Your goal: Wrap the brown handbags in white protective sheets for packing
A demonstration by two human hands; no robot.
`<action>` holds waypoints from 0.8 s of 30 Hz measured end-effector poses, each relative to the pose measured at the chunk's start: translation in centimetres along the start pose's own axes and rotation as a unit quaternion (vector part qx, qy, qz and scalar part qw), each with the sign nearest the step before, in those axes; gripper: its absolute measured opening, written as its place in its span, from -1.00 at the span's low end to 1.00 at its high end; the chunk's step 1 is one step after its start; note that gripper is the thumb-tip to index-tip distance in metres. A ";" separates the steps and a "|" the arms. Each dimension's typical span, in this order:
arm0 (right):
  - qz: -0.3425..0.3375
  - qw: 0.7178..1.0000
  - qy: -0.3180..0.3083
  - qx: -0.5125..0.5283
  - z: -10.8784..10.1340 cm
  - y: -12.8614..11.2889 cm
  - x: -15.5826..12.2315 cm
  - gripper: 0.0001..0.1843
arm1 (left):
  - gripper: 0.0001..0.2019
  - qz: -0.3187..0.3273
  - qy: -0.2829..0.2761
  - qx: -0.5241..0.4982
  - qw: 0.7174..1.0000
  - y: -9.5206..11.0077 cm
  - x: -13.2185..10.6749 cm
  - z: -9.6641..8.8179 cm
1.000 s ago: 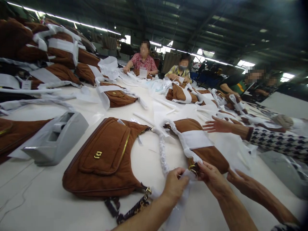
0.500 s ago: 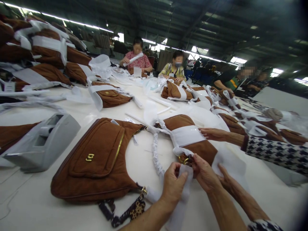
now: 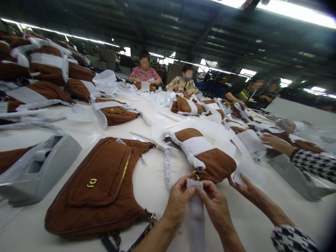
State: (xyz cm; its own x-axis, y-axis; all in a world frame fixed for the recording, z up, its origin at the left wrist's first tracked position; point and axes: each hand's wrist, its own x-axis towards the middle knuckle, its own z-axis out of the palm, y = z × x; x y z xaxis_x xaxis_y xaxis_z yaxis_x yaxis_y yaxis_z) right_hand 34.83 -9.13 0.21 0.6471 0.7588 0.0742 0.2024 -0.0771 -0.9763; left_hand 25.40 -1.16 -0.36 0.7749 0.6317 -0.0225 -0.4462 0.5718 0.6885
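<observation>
At the far left a grey tape dispenser point(image 3: 36, 168) sits on the white table point(image 3: 157, 182), with a stack of wrapped brown bags point(image 3: 44, 75) behind it. Next comes a large brown handbag point(image 3: 97, 185) lying flat, its gold zip and small gold emblem facing up, its strap clip near my left forearm. My left hand point(image 3: 178, 201) and my right hand point(image 3: 214, 204) are close together at bottom centre, fingertips nearly meeting, both pinching the top of a strip of white wrapping paper point(image 3: 195, 206) that hangs down between my wrists. Just above the strip is a gold ring point(image 3: 194, 175) at the end of a second brown bag point(image 3: 207, 157), which is banded with white paper; its paper-wrapped strap point(image 3: 167, 168) runs up to the left. To the right, a co-worker's hand point(image 3: 248, 190) in a houndstooth sleeve rests on a white sheet point(image 3: 248, 169) beside that bag; that person's other hand point(image 3: 273, 141) lies farther back. Other people sit across the table among more wrapped bags.
</observation>
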 end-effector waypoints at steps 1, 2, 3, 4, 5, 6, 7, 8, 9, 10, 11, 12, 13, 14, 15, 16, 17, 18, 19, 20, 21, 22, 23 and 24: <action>-0.007 1.000 0.003 -0.006 -0.2 0.1 0.0 -0.76 | -0.61 -0.012 -0.011 -0.008 1.000 0.0 0.1 -0.2; -0.009 1.000 0.003 -0.008 -0.4 0.3 0.0 -0.76 | -0.61 -0.026 -0.017 -0.010 0.999 -0.1 0.3 -0.3; -0.007 1.000 0.001 -0.005 -0.7 0.6 0.0 -0.76 | -0.60 -0.041 -0.020 -0.009 0.999 -0.3 0.5 -0.5; 0.000 1.000 0.001 0.004 -1.0 1.0 0.0 -0.76 | -0.58 -0.056 -0.022 -0.004 0.998 -0.6 0.7 -0.6; 0.008 1.000 0.002 0.017 -1.2 1.5 -0.1 -0.76 | -0.56 -0.067 -0.024 0.006 0.997 -0.9 1.0 -0.7; 0.016 0.999 0.007 0.032 -1.5 2.0 -0.1 -0.76 | -0.55 -0.069 -0.027 0.021 0.997 -1.2 1.3 -0.8; 0.025 0.998 0.016 0.049 -1.8 2.5 -0.2 -0.77 | -0.54 -0.063 -0.034 0.043 0.996 -1.5 1.5 -0.8; 0.032 0.997 0.027 0.068 -2.0 3.0 -0.2 -0.77 | -0.53 -0.052 -0.047 0.071 0.995 -1.8 1.7 -0.9; 0.039 0.995 0.038 0.088 -2.2 3.5 -0.3 -0.77 | -0.53 -0.038 -0.066 0.099 0.992 -2.0 1.8 -0.9; 0.045 0.992 0.048 0.107 -2.3 4.0 -0.3 -0.77 | -0.52 -0.025 -0.087 0.120 0.989 -2.2 1.9 -0.9; 0.050 0.990 0.057 0.122 -2.4 4.4 -0.4 -0.76 | -0.50 -0.016 -0.105 0.131 0.986 -2.3 1.9 -0.9; 0.053 0.988 0.065 0.132 -2.5 4.8 -0.4 -0.76 | -0.48 -0.014 -0.119 0.134 0.984 -2.5 1.9 -0.9; 0.052 0.987 0.073 0.134 -2.6 5.2 -0.5 -0.75 | -0.47 -0.016 -0.127 0.130 0.983 -2.6 1.9 -0.8; 0.048 0.987 0.080 0.129 -2.7 5.4 -0.5 -0.72 | -0.48 -0.018 -0.130 0.122 0.984 -2.8 1.8 -0.7; 0.040 0.989 0.086 0.113 -2.9 5.6 -0.5 -0.68 | -0.50 -0.017 -0.132 0.116 0.984 -3.1 1.8 -0.6; 0.026 0.992 0.087 0.085 -3.0 5.7 -0.4 -0.63 | -0.54 -0.011 -0.131 0.115 0.985 -3.3 1.8 -0.5; 0.006 0.996 0.082 0.045 -3.3 5.7 -0.3 -0.59 | -0.57 -0.001 -0.128 0.121 0.984 -3.6 1.8 -0.4; -0.020 0.997 0.070 -0.004 -3.5 5.7 -0.1 -0.57 | -0.61 0.014 -0.123 0.130 0.984 -3.8 1.8 -0.3; -0.050 0.996 0.052 -0.056 -3.8 5.7 0.1 -0.58 | -0.64 0.032 -0.115 0.143 0.983 -4.0 1.9 -0.3; -0.082 0.990 0.034 -0.107 -4.1 5.6 0.4 -0.61 | -0.66 0.048 -0.104 0.156 0.981 -4.2 2.0 -0.2; -0.113 0.982 0.018 -0.149 -4.4 5.5 0.7 -0.64 | -0.68 0.060 -0.092 0.170 0.979 -4.4 2.2 -0.1; -0.140 0.973 0.004 -0.182 -4.7 5.5 1.1 -0.65 | -0.69 0.068 -0.079 0.182 0.978 -4.6 2.3 -0.1; -0.161 0.965 -0.006 -0.205 -4.9 5.6 1.5 -0.66 | -0.71 0.074 -0.063 0.195 0.976 -4.8 2.4 0.0; -0.175 0.960 -0.014 -0.220 -5.1 5.6 1.9 -0.66 | -0.73 0.078 -0.042 0.208 0.974 -5.0 2.6 0.0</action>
State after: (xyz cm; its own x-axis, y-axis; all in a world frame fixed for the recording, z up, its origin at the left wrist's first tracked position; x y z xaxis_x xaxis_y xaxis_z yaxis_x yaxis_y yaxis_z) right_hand 40.96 -11.47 -4.11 0.4638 0.8046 0.3710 0.6984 -0.0743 -0.7118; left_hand 29.62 -2.43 -3.87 0.7545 0.6381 0.1532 -0.3546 0.2001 0.9133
